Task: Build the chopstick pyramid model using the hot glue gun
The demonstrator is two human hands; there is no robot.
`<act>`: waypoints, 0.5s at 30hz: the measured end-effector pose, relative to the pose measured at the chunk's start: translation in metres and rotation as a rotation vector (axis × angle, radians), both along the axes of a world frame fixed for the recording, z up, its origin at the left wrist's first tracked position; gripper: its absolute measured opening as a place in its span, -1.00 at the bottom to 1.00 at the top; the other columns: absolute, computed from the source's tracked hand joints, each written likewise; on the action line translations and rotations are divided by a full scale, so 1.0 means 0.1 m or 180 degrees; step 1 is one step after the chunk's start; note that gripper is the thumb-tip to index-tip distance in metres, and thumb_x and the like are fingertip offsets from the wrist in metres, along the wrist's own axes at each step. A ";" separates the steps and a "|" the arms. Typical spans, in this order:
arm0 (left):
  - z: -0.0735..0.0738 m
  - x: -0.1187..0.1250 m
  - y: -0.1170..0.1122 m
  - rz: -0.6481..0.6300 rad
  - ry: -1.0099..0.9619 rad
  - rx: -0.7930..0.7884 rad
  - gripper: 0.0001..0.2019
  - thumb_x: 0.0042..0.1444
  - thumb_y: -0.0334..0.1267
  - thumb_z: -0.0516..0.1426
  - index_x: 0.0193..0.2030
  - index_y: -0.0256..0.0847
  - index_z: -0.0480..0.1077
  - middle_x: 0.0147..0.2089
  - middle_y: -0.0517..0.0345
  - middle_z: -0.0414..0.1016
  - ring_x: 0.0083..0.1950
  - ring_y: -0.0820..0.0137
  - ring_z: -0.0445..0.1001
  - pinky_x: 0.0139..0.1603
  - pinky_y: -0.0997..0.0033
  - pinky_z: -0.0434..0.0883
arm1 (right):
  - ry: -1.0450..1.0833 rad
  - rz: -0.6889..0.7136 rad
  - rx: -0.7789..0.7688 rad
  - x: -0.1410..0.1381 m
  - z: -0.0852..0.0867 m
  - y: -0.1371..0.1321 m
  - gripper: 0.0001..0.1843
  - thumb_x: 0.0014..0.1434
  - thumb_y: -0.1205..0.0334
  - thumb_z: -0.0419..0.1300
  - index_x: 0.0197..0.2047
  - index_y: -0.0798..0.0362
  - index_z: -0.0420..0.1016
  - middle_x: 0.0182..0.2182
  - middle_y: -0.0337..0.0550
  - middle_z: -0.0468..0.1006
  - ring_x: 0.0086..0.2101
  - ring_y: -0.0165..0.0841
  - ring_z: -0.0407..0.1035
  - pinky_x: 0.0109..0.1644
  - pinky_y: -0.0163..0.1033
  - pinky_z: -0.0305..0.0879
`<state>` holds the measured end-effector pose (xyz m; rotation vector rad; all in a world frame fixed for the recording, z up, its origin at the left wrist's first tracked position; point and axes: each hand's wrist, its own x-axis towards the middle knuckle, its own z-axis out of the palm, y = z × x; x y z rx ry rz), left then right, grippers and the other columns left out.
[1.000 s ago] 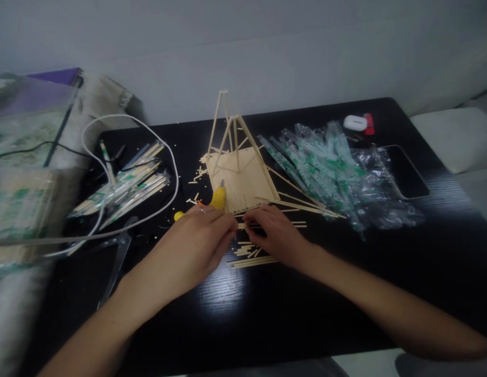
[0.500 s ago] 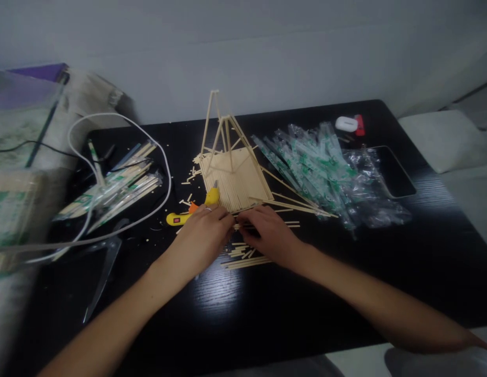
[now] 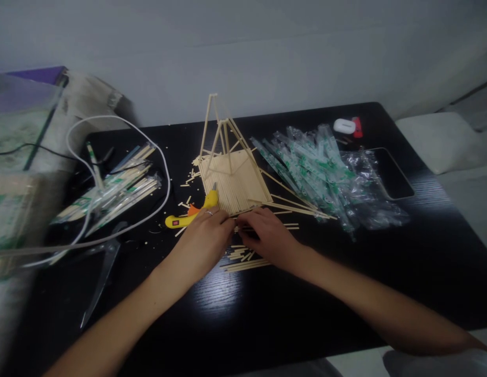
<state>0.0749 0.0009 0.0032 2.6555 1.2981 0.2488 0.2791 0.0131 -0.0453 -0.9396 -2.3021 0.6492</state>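
Observation:
My left hand (image 3: pixel 209 233) and my right hand (image 3: pixel 268 236) meet at the fingertips in front of a wooden-stick model. Both are closed in a pinch; whatever they hold is hidden between the fingers. The model has a flat base of thin sticks side by side (image 3: pixel 243 183) and a pointed stick frame (image 3: pixel 223 133) rising at the back. A yellow hot glue gun (image 3: pixel 184 220), with an orange trigger, lies by my left hand, its nozzle toward the base. Short cut sticks (image 3: pixel 240 254) and longer sticks (image 3: pixel 245 266) lie just below my hands.
At right, crumpled clear wrappers with green print (image 3: pixel 314 167) lie beside a phone (image 3: pixel 393 173) and a white earbud case (image 3: pixel 344 126). Packaged sticks (image 3: pixel 121 193), a white cable (image 3: pixel 167 173) and scissors-like grey tool (image 3: pixel 104 277) occupy the left. Stick scraps (image 3: pixel 186 201) dot the black table (image 3: pixel 306 314).
The view has shifted very slightly. Both hands stay together at the model's front edge, with little visible movement; the glue gun and sticks stay in place.

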 end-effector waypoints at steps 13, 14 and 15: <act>0.00 0.02 -0.03 0.0010 -0.0016 -0.0197 -0.83 0.33 -0.53 0.15 -0.24 -0.26 0.51 -0.26 0.06 0.52 -0.18 0.15 0.51 -0.05 0.05 0.55 | -0.0002 0.0004 0.0066 0.00 0.02 0.00 -0.83 0.34 0.48 0.22 -0.05 0.06 0.45 -0.20 -0.06 0.67 -0.15 -0.16 0.49 -0.03 -0.07 0.34; 0.00 0.02 -0.03 0.0013 -0.0023 -0.0198 -0.83 0.32 -0.54 0.15 -0.25 -0.26 0.51 -0.26 0.06 0.51 -0.17 0.14 0.51 -0.05 0.04 0.55 | -0.0004 0.0005 0.0083 0.00 0.02 0.00 -0.83 0.34 0.48 0.22 -0.05 0.06 0.45 -0.21 -0.06 0.67 -0.15 -0.16 0.49 -0.03 -0.07 0.35; 0.00 0.02 -0.03 0.0018 -0.0029 -0.0194 -0.83 0.31 -0.55 0.15 -0.26 -0.26 0.50 -0.26 0.06 0.51 -0.16 0.14 0.51 -0.04 0.04 0.55 | -0.0009 0.0009 0.0091 0.00 0.02 0.00 -0.82 0.34 0.48 0.22 -0.05 0.06 0.44 -0.21 -0.06 0.67 -0.15 -0.16 0.49 -0.03 -0.07 0.35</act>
